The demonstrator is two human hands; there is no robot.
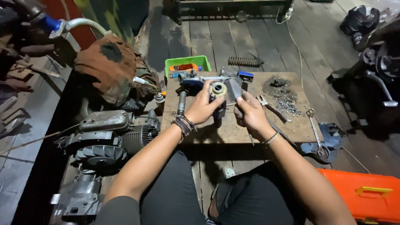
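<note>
While I sit on the plank floor, the low wooden board (233,129) lies across in front of my knees, and the engine (104,141) with its finned cylinder rests on the floor to my left. Near my right leg sits an orange toolbox (366,196), lid closed, so I cannot tell what is in it. At the far left edge of the board stands a green tray (187,62) holding something orange and a few small parts. My left hand (202,108) wraps around a dark metal engine part (216,98), holding it above the middle of the board; its long axis runs roughly upright, with a round pale end facing up toward me. My right hand (250,114) pinches the part's right side. Pliers (271,108) lie just right of it.
</note>
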